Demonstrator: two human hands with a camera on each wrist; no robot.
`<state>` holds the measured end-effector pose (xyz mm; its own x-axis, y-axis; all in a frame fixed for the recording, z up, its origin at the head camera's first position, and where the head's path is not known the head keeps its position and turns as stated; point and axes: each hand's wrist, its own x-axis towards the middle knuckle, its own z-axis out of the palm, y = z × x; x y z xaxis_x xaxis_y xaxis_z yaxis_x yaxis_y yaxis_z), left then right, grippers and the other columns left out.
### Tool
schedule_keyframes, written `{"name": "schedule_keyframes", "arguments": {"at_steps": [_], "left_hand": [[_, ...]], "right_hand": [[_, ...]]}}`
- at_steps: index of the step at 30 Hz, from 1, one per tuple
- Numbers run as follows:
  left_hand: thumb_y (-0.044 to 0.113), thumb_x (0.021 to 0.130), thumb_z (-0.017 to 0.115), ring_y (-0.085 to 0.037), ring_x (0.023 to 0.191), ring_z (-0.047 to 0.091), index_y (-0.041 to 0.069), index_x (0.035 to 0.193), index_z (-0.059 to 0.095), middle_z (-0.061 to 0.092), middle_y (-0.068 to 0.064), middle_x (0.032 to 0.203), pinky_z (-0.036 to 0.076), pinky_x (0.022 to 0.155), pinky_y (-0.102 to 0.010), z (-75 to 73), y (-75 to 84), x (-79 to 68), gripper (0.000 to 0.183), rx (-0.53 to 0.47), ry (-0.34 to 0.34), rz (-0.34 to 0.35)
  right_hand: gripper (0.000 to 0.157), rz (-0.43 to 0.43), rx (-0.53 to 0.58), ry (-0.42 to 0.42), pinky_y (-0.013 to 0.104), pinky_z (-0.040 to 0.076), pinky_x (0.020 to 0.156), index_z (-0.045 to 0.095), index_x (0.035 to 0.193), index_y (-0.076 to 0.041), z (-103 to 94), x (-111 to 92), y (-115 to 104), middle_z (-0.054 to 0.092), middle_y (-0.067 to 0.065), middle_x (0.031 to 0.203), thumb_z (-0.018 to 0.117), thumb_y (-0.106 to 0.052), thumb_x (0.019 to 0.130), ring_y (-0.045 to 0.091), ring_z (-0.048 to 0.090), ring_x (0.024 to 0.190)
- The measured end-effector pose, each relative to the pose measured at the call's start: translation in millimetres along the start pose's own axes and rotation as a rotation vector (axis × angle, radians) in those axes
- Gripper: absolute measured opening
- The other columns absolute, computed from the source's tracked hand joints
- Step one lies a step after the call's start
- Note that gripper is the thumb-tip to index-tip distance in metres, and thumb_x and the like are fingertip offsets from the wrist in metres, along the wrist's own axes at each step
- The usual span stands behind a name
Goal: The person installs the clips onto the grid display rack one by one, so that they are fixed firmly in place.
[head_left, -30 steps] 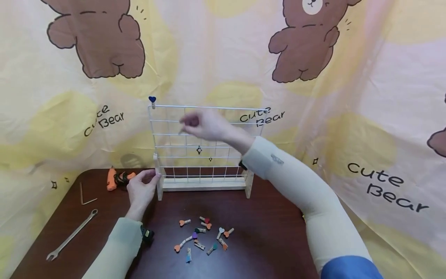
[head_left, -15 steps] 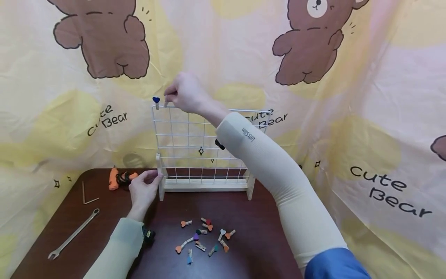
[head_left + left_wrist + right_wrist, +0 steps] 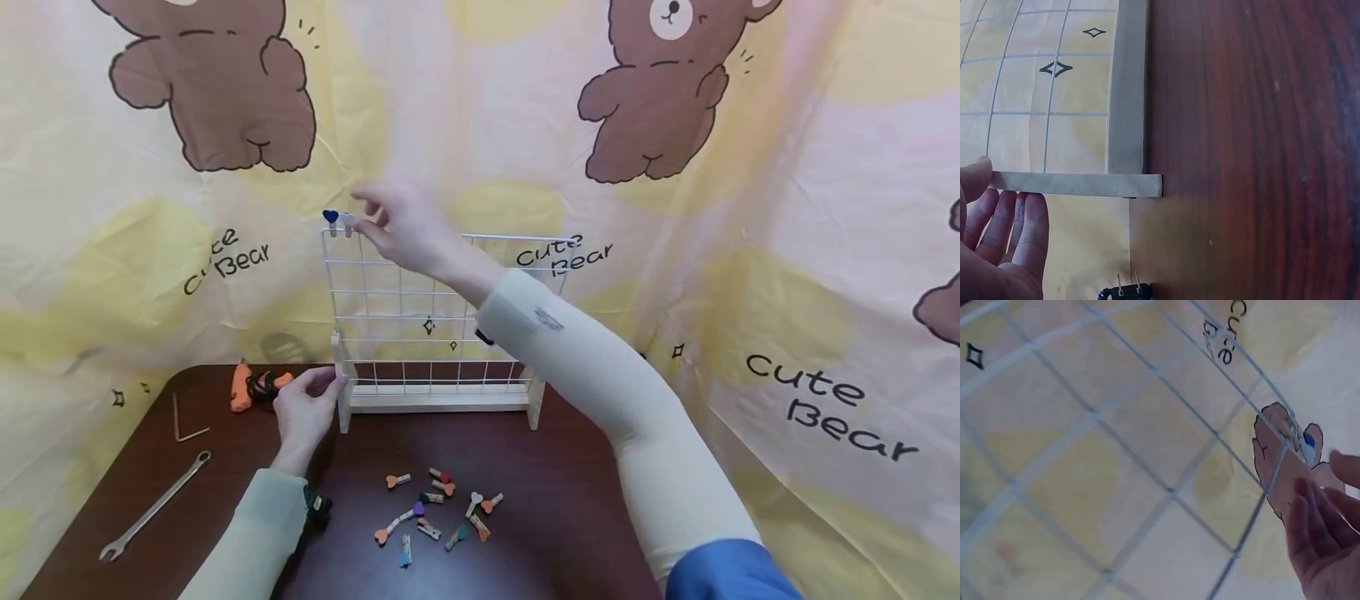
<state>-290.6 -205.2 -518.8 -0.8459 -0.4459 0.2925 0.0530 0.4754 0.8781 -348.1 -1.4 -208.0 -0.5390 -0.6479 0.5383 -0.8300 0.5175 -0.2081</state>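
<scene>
A white wire grid rack [image 3: 400, 292] on a wooden stand [image 3: 442, 402] stands at the back of the table. On its top wire, at the left corner, a blue heart clothespin [image 3: 331, 217] and a white heart clothespin [image 3: 347, 222] sit side by side. My right hand [image 3: 412, 225] is just right of the white one, thumb and fingers spread apart with nothing between them; the right wrist view shows that hand [image 3: 1329, 537] beside the clipped pins. With thumb and fingers on opposite sides, my left hand [image 3: 306, 410] pinches the stand's left wooden post [image 3: 1079, 184].
Several heart clothespins lie loose on the table in front of the rack, among them a purple one [image 3: 418, 508] and a light blue one [image 3: 406, 552]. At the left are a wrench [image 3: 155, 506], a hex key [image 3: 178, 421] and an orange glue gun [image 3: 241, 385].
My right hand rose to the rack's top left with a clothespin and let it go; the white heart pin now stays clipped beside the blue one. The left hand kept its place.
</scene>
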Motion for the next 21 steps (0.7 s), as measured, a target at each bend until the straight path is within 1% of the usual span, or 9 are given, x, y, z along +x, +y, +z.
{"name": "schedule_keyframes", "arguments": {"at_steps": [2, 4, 5, 7, 11, 14, 16, 18, 21], "left_hand": [[0.036, 0.094, 0.083, -0.024, 0.097, 0.075, 0.014, 0.115, 0.081, 0.081, -0.008, 0.106, 0.054, 0.081, -0.034, 1.9, 0.1, -0.5, 0.031, -0.007, -0.001, 0.004], [0.035, 0.094, 0.083, -0.024, 0.097, 0.075, 0.013, 0.115, 0.082, 0.081, -0.008, 0.106, 0.054, 0.081, -0.035, 3.1, -0.1, -1.0, 0.03, -0.007, 0.0, 0.007], [0.035, 0.094, 0.083, -0.024, 0.097, 0.075, 0.013, 0.115, 0.082, 0.081, -0.008, 0.106, 0.054, 0.081, -0.035, 3.5, -0.3, -1.0, 0.03, -0.005, 0.0, 0.007], [0.035, 0.094, 0.083, -0.024, 0.097, 0.075, 0.014, 0.115, 0.082, 0.081, -0.008, 0.107, 0.054, 0.082, -0.035, 3.2, -0.3, -1.1, 0.03, -0.001, -0.002, 0.004], [0.035, 0.094, 0.083, -0.023, 0.097, 0.075, 0.014, 0.116, 0.081, 0.081, -0.008, 0.106, 0.053, 0.08, -0.031, 2.6, 0.7, -0.8, 0.03, 0.002, -0.001, 0.006], [0.036, 0.094, 0.083, -0.023, 0.097, 0.074, 0.013, 0.116, 0.081, 0.081, -0.008, 0.107, 0.051, 0.075, -0.025, 2.8, 1.4, -1.3, 0.031, 0.001, -0.002, 0.008], [0.037, 0.095, 0.082, -0.023, 0.098, 0.074, 0.013, 0.116, 0.081, 0.081, -0.008, 0.107, 0.051, 0.073, -0.023, 3.0, 1.2, -1.4, 0.032, 0.002, -0.006, 0.004], [0.037, 0.095, 0.082, -0.023, 0.098, 0.074, 0.013, 0.116, 0.081, 0.081, -0.008, 0.107, 0.051, 0.073, -0.023, 2.9, 1.2, -1.1, 0.032, 0.0, -0.006, 0.001], [0.037, 0.095, 0.082, -0.023, 0.097, 0.074, 0.013, 0.116, 0.081, 0.081, -0.009, 0.107, 0.051, 0.077, -0.026, 2.1, 1.7, -1.2, 0.032, 0.005, 0.002, 0.004]], "right_hand": [[0.028, -0.095, 0.022, 0.076, 0.021, 0.055, 0.084, 0.074, 0.124, 0.0, 4.7, -33.6, 11.7, 0.077, 0.009, 0.103, 0.075, -0.012, 0.099, 0.016, 0.074, 0.089], [0.019, -0.172, 0.034, 0.086, 0.019, 0.056, 0.08, 0.078, 0.114, -0.001, 14.2, -71.9, 25.8, 0.079, 0.009, 0.098, 0.075, -0.008, 0.097, 0.014, 0.074, 0.083], [0.015, -0.197, 0.055, 0.055, 0.018, 0.056, 0.076, 0.079, 0.11, -0.002, 20.7, -92.5, 33.1, 0.08, 0.008, 0.095, 0.074, -0.005, 0.096, 0.013, 0.073, 0.079], [0.014, -0.209, 0.088, -0.077, 0.017, 0.055, 0.071, 0.081, 0.106, -0.003, 36.2, -135.5, 47.7, 0.08, 0.005, 0.091, 0.074, -0.003, 0.094, 0.01, 0.072, 0.076], [0.017, -0.132, 0.118, -0.447, 0.02, 0.055, 0.076, 0.081, 0.107, -0.008, 74.4, -222.6, 72.2, 0.079, -0.001, 0.097, 0.078, -0.004, 0.09, 0.008, 0.07, 0.083], [0.021, -0.042, 0.1, -0.653, 0.017, 0.053, 0.076, 0.082, 0.108, -0.015, 102.4, -277.2, 80.5, 0.078, -0.008, 0.097, 0.085, -0.013, 0.087, 0.001, 0.068, 0.084], [0.019, 0.017, 0.121, -0.725, 0.014, 0.05, 0.069, 0.082, 0.104, -0.019, 117.7, -303.3, 82.0, 0.076, -0.013, 0.09, 0.088, -0.018, 0.086, -0.004, 0.065, 0.078], [0.019, 0.081, 0.142, -0.739, 0.013, 0.048, 0.065, 0.082, 0.102, -0.022, 129.5, -321.7, 80.8, 0.073, -0.017, 0.084, 0.09, -0.021, 0.085, -0.007, 0.062, 0.072], [0.021, 0.138, 0.167, -0.723, 0.013, 0.048, 0.063, 0.081, 0.104, -0.023, 140.2, -335.4, 78.8, 0.068, -0.021, 0.078, 0.09, -0.02, 0.085, -0.01, 0.059, 0.068]]}}
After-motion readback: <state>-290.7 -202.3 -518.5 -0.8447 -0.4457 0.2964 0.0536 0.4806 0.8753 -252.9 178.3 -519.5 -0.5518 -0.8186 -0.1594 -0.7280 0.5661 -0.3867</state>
